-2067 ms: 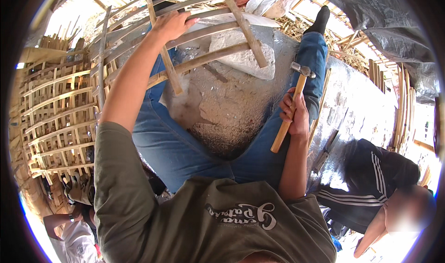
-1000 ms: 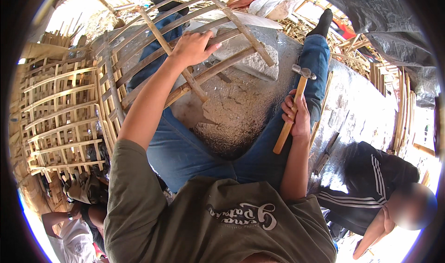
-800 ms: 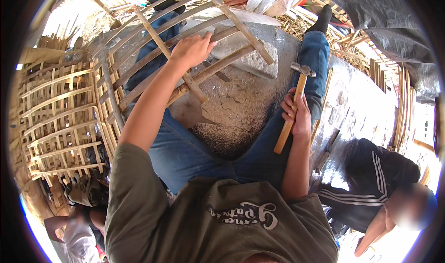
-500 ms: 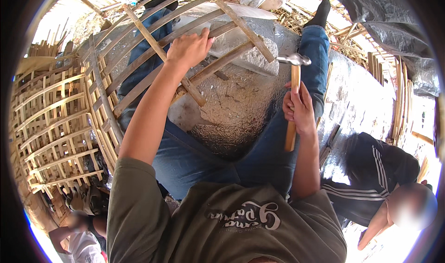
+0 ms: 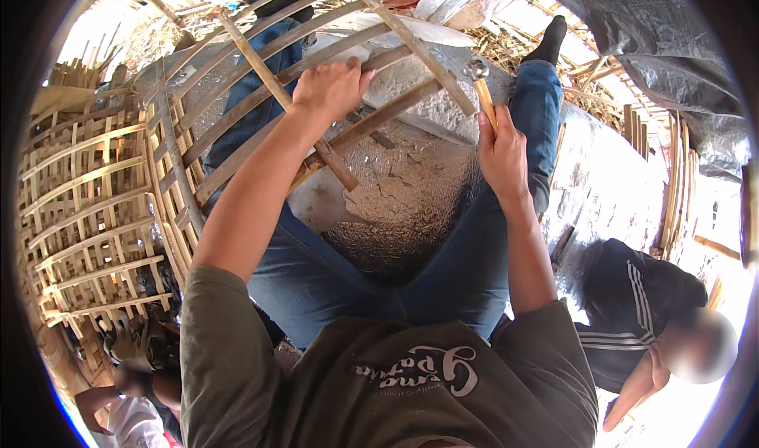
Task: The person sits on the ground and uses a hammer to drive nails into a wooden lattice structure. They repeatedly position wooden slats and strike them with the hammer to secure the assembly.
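My left hand (image 5: 328,92) is closed on a slat of a bamboo lattice (image 5: 383,118), its fingertips partly hidden behind the knuckles. The lattice is made of curved split slats crossed by a few thicker strips, and it lies over my left leg and a pale stone block (image 5: 431,114). In my right hand (image 5: 504,152) is a hammer (image 5: 483,96) with a wooden handle and a shiny metal head. The hammer head is held beyond the lattice's right corner, apart from it, above the right end of the stone.
Between my legs lies shiny, crumpled ground covering (image 5: 403,187). A woven bamboo panel (image 5: 87,203) stands at left. One person (image 5: 640,314) is at lower right, another (image 5: 138,412) at lower left. Dark plastic sheeting (image 5: 672,45) hangs at upper right, with bamboo strips (image 5: 676,187) below.
My right hand has risen away from me and slightly left, carrying the hammer; its head now tilts farther forward. My left hand stays on the lattice, which has shifted slightly.
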`<state>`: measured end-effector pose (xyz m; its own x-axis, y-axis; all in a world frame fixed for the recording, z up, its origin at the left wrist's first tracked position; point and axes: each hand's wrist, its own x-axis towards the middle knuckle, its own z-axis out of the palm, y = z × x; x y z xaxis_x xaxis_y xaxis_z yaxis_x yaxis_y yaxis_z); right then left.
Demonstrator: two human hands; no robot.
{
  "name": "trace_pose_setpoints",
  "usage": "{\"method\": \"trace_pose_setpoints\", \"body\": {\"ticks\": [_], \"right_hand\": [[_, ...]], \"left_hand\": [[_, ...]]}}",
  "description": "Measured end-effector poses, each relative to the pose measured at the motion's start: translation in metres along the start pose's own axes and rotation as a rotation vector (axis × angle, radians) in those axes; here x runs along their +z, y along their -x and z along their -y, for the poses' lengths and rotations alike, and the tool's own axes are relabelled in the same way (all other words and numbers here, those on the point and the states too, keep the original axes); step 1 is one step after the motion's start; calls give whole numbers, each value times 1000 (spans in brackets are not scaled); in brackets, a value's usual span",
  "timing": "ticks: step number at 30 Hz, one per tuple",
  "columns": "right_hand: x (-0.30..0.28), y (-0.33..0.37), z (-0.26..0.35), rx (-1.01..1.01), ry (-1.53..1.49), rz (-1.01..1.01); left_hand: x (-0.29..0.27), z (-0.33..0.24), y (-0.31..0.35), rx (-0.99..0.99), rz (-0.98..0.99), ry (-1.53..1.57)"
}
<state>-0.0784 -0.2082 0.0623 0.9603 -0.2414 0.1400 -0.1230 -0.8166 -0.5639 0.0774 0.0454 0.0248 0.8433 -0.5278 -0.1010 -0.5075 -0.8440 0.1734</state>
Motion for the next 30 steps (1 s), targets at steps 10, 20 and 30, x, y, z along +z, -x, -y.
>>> {"method": "trace_pose_setpoints", "body": {"ticks": [10, 20, 30], "right_hand": [[-9, 8, 4, -32, -105, -53], [10, -39, -4, 53, 113, -99], [41, -79, -28, 206, 355, 101]], "left_hand": [[-14, 15, -16, -110, -49, -97], [11, 6, -6, -129, -26, -93], [4, 9, -5, -76, 66, 123]]}}
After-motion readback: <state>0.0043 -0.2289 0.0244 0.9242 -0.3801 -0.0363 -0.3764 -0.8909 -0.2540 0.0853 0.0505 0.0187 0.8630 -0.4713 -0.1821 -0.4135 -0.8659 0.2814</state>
